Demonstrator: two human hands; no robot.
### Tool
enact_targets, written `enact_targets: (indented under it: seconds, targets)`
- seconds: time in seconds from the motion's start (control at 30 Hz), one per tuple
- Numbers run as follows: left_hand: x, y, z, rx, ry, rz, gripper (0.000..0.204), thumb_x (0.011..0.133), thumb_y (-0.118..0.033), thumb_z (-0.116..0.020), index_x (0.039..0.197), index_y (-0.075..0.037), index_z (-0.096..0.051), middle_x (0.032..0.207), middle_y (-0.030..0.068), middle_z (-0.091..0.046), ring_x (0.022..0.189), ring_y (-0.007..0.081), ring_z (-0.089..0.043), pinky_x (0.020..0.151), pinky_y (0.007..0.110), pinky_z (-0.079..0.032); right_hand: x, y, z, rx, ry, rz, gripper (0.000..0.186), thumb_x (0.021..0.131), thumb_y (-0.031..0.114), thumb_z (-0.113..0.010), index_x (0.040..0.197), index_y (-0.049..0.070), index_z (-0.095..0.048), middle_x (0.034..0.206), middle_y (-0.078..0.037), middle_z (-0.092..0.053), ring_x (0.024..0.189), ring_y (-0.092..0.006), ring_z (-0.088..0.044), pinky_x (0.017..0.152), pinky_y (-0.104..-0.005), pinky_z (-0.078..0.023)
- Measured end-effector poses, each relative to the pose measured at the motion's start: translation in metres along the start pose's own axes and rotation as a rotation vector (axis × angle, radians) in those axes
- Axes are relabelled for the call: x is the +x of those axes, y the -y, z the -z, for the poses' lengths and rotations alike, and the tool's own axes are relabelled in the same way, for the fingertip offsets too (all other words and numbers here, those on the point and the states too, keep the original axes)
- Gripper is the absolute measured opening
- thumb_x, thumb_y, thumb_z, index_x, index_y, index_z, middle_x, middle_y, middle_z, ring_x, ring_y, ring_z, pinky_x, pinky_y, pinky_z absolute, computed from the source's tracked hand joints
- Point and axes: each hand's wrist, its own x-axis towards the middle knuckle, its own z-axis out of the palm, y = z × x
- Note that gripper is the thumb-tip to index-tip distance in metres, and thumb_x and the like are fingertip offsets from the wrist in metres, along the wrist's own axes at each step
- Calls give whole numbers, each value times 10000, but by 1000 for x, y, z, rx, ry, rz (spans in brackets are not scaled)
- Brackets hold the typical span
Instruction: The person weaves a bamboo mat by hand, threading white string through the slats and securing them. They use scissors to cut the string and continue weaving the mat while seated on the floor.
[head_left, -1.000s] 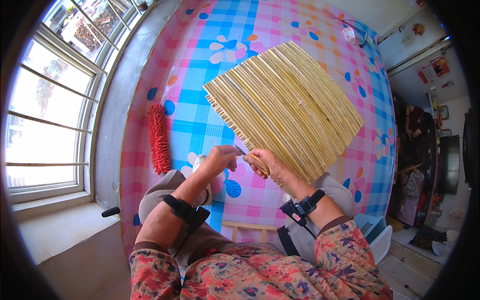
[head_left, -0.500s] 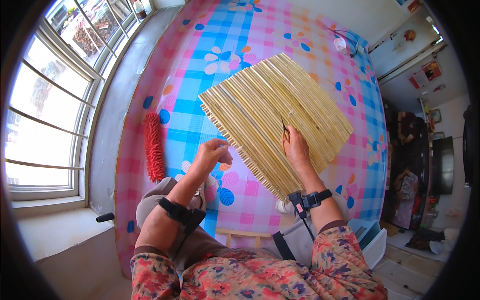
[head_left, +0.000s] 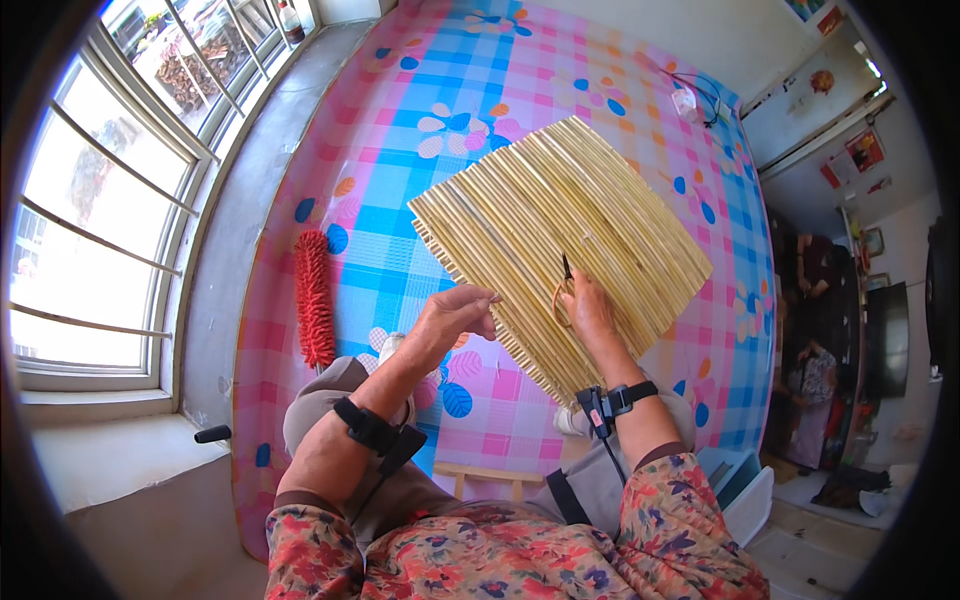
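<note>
A mat of pale yellow stalks (head_left: 570, 215), laid side by side and joined, lies at a slant in front of me. Over its near part, my right hand (head_left: 594, 308) is closed on a pair of scissors (head_left: 559, 302). Their loop handle is tan and their dark tips point away from me. My left hand (head_left: 452, 320) is at the mat's near left edge with thumb and fingertips pinched together. What lies between those fingertips is too small to make out.
A red fluffy duster (head_left: 314, 300) lies left on the checked, flowered cover (head_left: 400, 130). Beyond it are a sill and barred window (head_left: 110, 200). A white charger with a black cable (head_left: 686, 104) is at the far right. A blue-white bin (head_left: 740, 485) stands by my right side.
My left hand has moved right and in to the mat's edge, its fingers now pinched there. The scissors have turned in my right hand, so their loop handle shows more.
</note>
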Motion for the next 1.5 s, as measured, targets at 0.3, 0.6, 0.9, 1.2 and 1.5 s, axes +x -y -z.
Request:
enact_targets:
  seconds: [0.3,0.6,0.9,1.2,1.5]
  targets:
    - [-3,-7,-10,9,7,-14,272,951,-145,-485,1186,-19,-537,761,66,-616,673,140,-612,591,235,-493,-5,33,29,214,4,86,254,820,139,-629,1038,16,-580,894,-158,-625,804,-263,-623,695,-349,-514]
    - [1,0,-16,104,-6,-19,193,938,-173,-519,1001,8,-541,796,80,-631,750,160,-639,696,261,-524,-27,82,38,1247,400,6,191,887,135,-596,1019,-4,-596,846,-52,-637,718,-97,-623,640,-223,-532]
    - [0,-1,-18,162,14,-33,176,935,-158,-524,959,13,-559,810,80,-640,771,154,-640,732,267,-525,-30,88,39,1247,342,-22,138,898,102,-556,963,-18,-582,788,-59,-631,663,-103,-623,572,-230,-540]
    - [-1,-1,-21,134,31,-36,180,937,-159,-520,963,15,-559,795,75,-636,752,153,-634,718,273,-519,-30,87,37,1176,335,-59,122,892,106,-553,916,-9,-588,746,-48,-623,622,-94,-610,537,-227,-526]
    - [-2,-13,-10,8,-127,-82,224,947,-122,-478,1136,-21,-543,730,66,-595,657,154,-596,641,286,-507,-56,97,17,644,585,93,139,814,143,-633,857,13,-611,689,-115,-619,595,-198,-610,576,-325,-489]
